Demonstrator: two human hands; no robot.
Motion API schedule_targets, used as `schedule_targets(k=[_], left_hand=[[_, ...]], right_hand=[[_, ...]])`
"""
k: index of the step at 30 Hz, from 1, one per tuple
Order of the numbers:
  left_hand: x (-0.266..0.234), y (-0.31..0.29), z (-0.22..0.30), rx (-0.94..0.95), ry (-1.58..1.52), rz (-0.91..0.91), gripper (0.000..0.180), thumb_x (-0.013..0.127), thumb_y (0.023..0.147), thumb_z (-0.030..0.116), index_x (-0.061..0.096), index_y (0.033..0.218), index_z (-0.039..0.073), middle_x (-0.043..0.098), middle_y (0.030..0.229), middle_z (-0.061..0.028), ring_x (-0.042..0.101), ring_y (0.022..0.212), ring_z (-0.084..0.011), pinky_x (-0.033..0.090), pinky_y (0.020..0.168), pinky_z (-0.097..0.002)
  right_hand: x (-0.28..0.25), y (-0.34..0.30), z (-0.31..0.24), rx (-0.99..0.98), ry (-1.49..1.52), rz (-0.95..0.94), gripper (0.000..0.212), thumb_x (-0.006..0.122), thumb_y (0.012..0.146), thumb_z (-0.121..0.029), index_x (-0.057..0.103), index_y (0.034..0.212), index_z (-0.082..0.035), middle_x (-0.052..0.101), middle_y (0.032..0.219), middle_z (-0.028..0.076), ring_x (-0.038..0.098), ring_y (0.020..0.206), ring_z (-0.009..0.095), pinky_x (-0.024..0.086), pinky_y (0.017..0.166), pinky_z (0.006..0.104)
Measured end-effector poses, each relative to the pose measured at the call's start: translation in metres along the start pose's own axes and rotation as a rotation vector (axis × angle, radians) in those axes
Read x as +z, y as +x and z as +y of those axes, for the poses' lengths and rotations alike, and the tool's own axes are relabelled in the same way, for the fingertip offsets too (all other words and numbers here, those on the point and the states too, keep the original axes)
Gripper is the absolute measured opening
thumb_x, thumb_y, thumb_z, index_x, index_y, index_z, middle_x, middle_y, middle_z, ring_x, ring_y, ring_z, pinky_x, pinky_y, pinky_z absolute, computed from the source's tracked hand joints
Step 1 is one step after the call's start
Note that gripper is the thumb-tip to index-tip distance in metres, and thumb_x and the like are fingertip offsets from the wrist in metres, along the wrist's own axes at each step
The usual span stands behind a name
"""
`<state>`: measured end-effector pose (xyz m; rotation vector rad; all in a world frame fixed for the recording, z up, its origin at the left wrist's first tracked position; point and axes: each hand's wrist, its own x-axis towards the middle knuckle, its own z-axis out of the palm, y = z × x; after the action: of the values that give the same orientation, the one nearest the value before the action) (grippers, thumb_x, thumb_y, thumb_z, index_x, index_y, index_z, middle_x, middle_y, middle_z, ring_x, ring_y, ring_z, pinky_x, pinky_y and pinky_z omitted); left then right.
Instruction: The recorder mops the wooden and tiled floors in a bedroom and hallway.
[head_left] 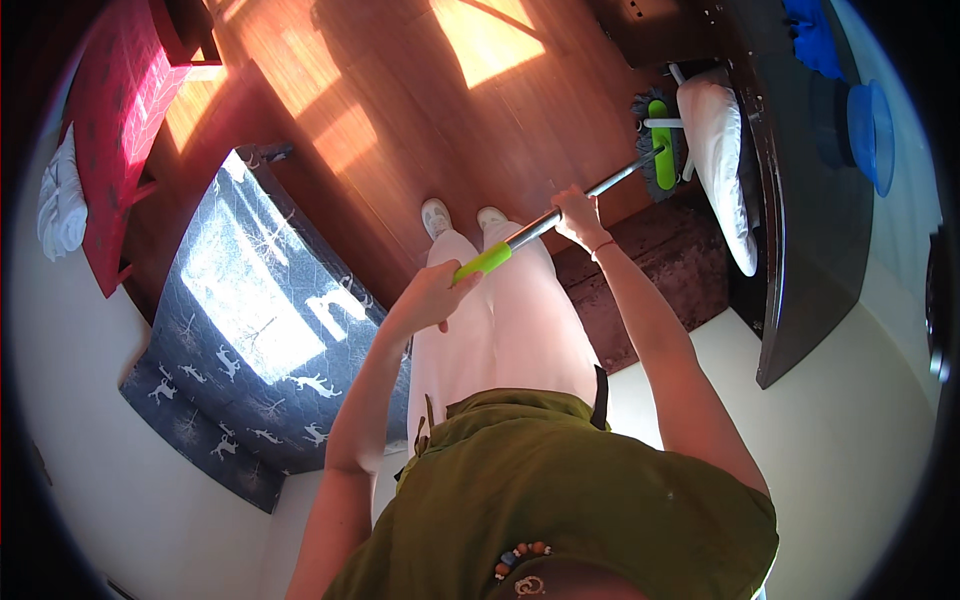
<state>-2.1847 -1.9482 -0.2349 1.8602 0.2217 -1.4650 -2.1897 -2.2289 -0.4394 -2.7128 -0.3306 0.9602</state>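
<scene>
I hold a mop (533, 229) slantwise in front of my legs. Its silver pole ends in a bright green grip, and my left hand (432, 295) is closed round that end. Farther up the pole, my right hand (579, 217) is wrapped round the metal part. The far end carries a flat green mop head (661, 172) with a grey fringe. That head rests at the right, close beside a white cushioned seat (712, 150) with white legs and partly under its edge.
Sunlight patches fall on the wooden floor (400, 130). A sofa-like seat in a dark patterned cover (185, 330) stands left, with a red table (115, 130) and white cloth (63, 200) beyond. Right are a dark desk (815, 260), a blue basin (870, 135) and a brown mat (660, 265).
</scene>
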Motion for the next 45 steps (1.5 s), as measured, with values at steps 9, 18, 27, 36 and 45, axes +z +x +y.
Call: schedule_targets(k=[9,18,27,36,45], left_hand=[[-0.021,-0.033,0.027,0.135,0.162,0.199,0.035,0.057,0.088,0.032,0.061,0.094,-0.002,0.057,0.056,-0.0098,0.053,0.035,-0.0173,0.047,0.041,-0.0275],[-0.036,-0.001,0.070,0.420,0.487,0.479,0.025,0.064,0.083,0.028,0.067,0.090,0.005,0.061,0.065,-0.0141,0.061,0.063,-0.0281,0.049,0.065,-0.0380],[-0.061,-0.036,0.069,0.479,0.568,0.469,0.023,0.066,0.079,0.025,0.067,0.089,0.005,0.062,0.068,-0.0145,0.061,0.068,-0.0294,0.048,0.068,-0.0396],[-0.072,-0.083,0.098,0.551,0.742,0.623,0.024,0.065,0.076,0.029,0.066,0.086,0.007,0.060,0.066,-0.0120,0.059,0.066,-0.0277,0.045,0.064,-0.0387],[-0.092,-0.185,0.108,0.227,0.720,0.749,0.028,0.065,0.077,0.033,0.064,0.071,0.006,0.058,0.059,-0.0081,0.058,0.058,-0.0243,0.043,0.056,-0.0350]], right_hand=[[-0.002,-0.002,-0.007,-0.014,0.211,0.167,0.006,0.061,0.064,-0.004,0.056,0.062,-0.007,0.060,0.073,0.011,0.056,0.080,0.034,0.048,0.068,0.0426],[-0.034,0.019,0.010,0.054,0.363,0.296,0.014,0.066,0.060,-0.010,0.052,0.060,-0.005,0.055,0.062,0.015,0.055,0.061,0.036,0.044,0.055,0.0399],[-0.045,0.004,-0.033,0.025,0.457,0.392,0.012,0.061,0.056,-0.003,0.050,0.059,-0.003,0.053,0.060,0.016,0.055,0.059,0.036,0.042,0.052,0.0387],[-0.065,-0.010,-0.070,0.066,0.630,0.583,0.009,0.060,0.060,-0.004,0.052,0.057,-0.004,0.053,0.056,0.014,0.054,0.053,0.034,0.040,0.049,0.0392],[-0.075,-0.027,-0.178,-0.192,0.821,0.373,0.010,0.059,0.063,-0.004,0.050,0.061,-0.003,0.049,0.056,0.017,0.054,0.056,0.035,0.040,0.051,0.0370]])
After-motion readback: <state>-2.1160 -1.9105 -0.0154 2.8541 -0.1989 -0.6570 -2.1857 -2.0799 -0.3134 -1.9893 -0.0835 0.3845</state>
